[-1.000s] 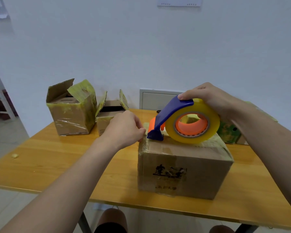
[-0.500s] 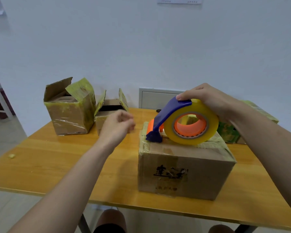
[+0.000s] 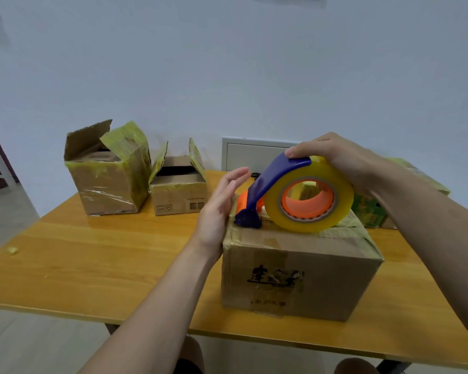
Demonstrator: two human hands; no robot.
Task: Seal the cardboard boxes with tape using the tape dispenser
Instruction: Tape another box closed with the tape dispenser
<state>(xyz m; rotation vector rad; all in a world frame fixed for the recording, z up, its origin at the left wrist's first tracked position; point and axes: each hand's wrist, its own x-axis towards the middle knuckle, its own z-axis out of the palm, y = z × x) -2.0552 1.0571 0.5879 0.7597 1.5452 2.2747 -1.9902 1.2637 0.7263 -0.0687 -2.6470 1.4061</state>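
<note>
Far left, a tall open box (image 3: 111, 182) and a smaller open box (image 3: 179, 194) show only dark insides. On the closed box (image 3: 300, 276) sits the blue-and-orange tape dispenser (image 3: 289, 195), the right hand (image 3: 335, 160) gripping it. The left hand (image 3: 219, 209) is straight-fingered at the box's edge.

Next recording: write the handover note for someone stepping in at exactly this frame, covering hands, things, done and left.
Right hand holds the tape dispenser from above; its blue nose rests on top of the front box, near the left edge.
Left hand is open beside that box's upper left edge; contact unclear.
Done: front box flaps closed, tape on top.
To do: tall open box and small open box at the far left of the table, flaps up, unsealed. A green box behind the right arm is mostly hidden.
</note>
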